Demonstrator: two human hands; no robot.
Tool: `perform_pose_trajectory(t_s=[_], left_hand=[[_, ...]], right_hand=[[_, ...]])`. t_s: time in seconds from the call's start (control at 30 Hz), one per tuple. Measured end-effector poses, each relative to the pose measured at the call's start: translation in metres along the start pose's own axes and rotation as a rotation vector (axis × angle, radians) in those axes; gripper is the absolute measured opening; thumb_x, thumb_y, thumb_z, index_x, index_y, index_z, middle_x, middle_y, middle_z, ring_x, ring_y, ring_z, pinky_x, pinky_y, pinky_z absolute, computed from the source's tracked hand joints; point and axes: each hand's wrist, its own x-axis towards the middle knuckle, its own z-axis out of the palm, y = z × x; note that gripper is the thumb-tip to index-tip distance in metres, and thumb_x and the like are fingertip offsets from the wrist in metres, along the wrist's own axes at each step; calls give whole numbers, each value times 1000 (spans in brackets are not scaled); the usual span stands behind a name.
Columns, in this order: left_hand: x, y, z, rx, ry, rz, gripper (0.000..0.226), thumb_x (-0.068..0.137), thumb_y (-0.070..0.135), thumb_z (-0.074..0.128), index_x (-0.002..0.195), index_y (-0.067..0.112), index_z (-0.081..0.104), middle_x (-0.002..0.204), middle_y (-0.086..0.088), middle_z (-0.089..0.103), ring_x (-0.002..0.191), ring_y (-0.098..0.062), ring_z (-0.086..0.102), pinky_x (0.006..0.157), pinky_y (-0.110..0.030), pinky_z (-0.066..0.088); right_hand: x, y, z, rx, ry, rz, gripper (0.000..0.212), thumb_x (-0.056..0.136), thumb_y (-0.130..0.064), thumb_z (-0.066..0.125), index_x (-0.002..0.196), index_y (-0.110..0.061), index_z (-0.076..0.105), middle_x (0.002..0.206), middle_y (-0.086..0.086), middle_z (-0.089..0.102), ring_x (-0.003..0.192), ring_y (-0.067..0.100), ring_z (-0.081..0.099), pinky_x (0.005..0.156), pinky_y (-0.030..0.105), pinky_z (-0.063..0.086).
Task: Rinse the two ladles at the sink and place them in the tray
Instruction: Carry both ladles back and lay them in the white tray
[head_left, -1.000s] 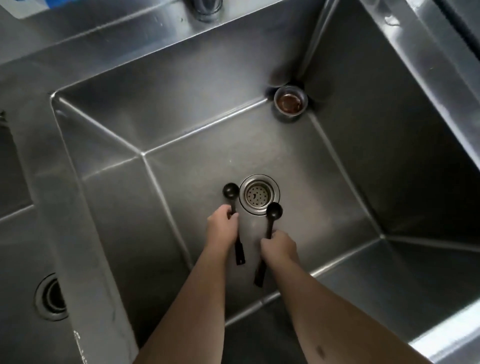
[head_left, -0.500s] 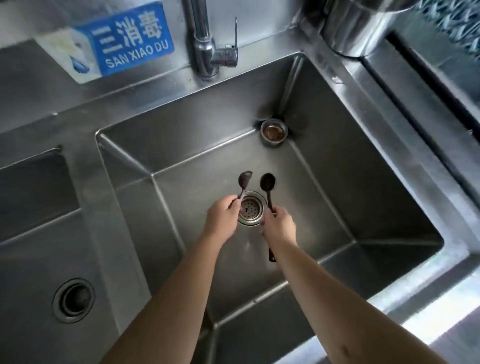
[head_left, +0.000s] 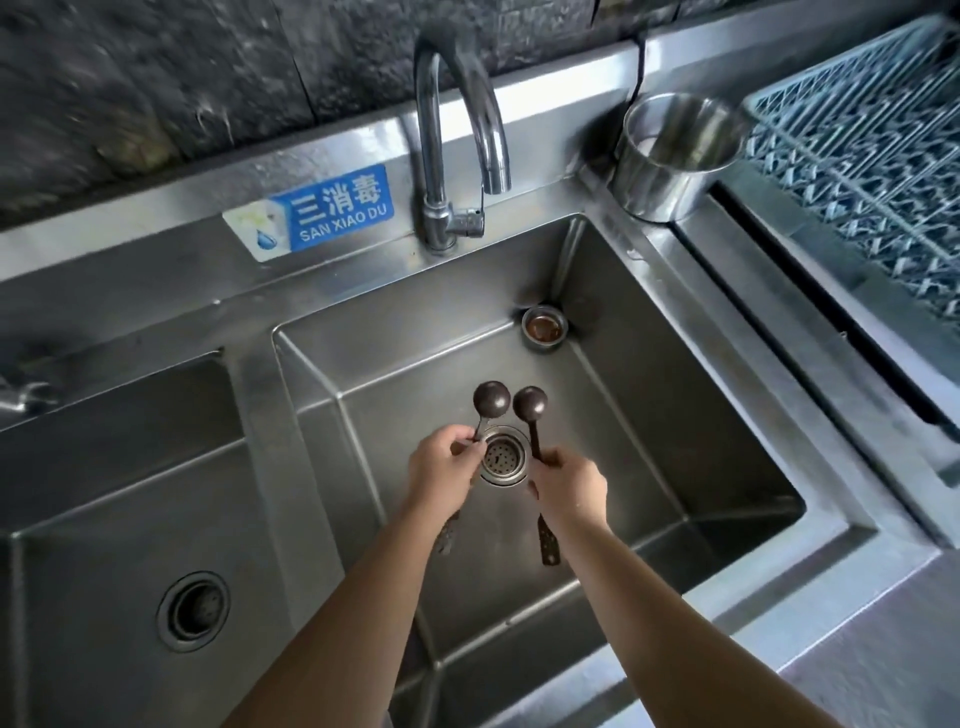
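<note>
Holding one small dark round-bowled ladle each, both hands sit low over the stainless steel sink basin (head_left: 649, 415). Left hand (head_left: 441, 475) is curled tight w/ fingers pinching the left ladle (head_left: 491, 399) by its handle; right hand (head_left: 569, 486) is closed around the right ladle (head_left: 530, 402) mid-handle. Bowls point away from the person, side by side, nearly touching, just beyond the round metal drain strainer (head_left: 503, 457). Handle ends stick out below both hands. Curved chrome faucet (head_left: 457, 135) stands behind the basin; blue-grey plastic grid tray (head_left: 872, 156) lies far right, beside a shiny steel cup (head_left: 675, 156).
</note>
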Motion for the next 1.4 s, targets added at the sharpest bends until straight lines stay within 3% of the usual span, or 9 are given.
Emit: perform_pose_trajectory(t_s=[0.07,0.23,0.37,0.53,0.7,0.83,1.03,1.17,1.4], left_hand=[[-3,7,-3,14,23,11,3,82,16,71,83,18,69,70,0,68,58,-15,61,61,-27,51],[-11,2,-8,-87,-86,-345,3,85,2,67,88,1,65,66,-23,62,38,-20,53,31,-15,33],[-21,7,-10,-183,-123,-349,4,88,5,67,91,3,65,69,-20,63,44,-20,56,41,-23,46],[-39,13,-17,-292,-140,-342,20,92,-3,52,77,2,64,61,-13,63,48,-20,62,49,-29,51],[-62,17,-41,-430,-127,-312,27,92,-5,42,79,1,65,67,-14,63,51,-19,59,49,-31,45],[-85,13,-72,-596,-122,-289,19,91,-7,47,96,-1,64,65,-10,63,54,-17,58,49,-29,43],[-131,7,-125,-731,-52,-278,9,92,1,57,98,-1,64,66,-12,57,56,-22,57,56,-34,49],[-174,-7,-166,-713,-18,-237,13,91,12,62,98,7,72,72,-10,66,67,-23,63,66,-35,52],[-265,-53,-239,-760,192,-212,13,89,9,65,87,15,76,78,-9,73,74,-24,73,74,-43,61]], right_hand=[[-4,1,-4,22,-22,19,13,75,-22,62,70,-19,73,59,-3,73,63,16,69,61,30,55],[-10,9,-14,28,-131,167,15,63,-4,58,61,-8,72,47,-1,69,31,3,52,38,17,42],[-17,8,-18,55,-120,108,17,66,-7,55,65,-6,72,49,-2,70,29,2,48,33,14,36],[-28,5,-19,162,-125,46,23,79,-10,54,57,-10,63,45,0,62,43,14,53,50,27,44],[-51,4,-20,213,-158,-39,32,91,-24,60,60,-15,58,41,-6,52,33,8,44,35,17,34],[-77,-3,-13,347,-286,-8,26,89,-18,63,78,5,61,50,1,51,45,16,45,45,27,35],[-131,-36,0,377,-499,-131,10,86,-13,71,81,-9,78,60,6,55,53,16,49,53,29,39],[-176,-58,13,338,-674,-287,27,89,-2,68,77,-22,82,60,-2,70,53,10,63,53,18,49],[-273,-67,60,103,-857,-463,16,89,-9,69,85,-17,82,75,3,79,67,14,73,62,24,55]])
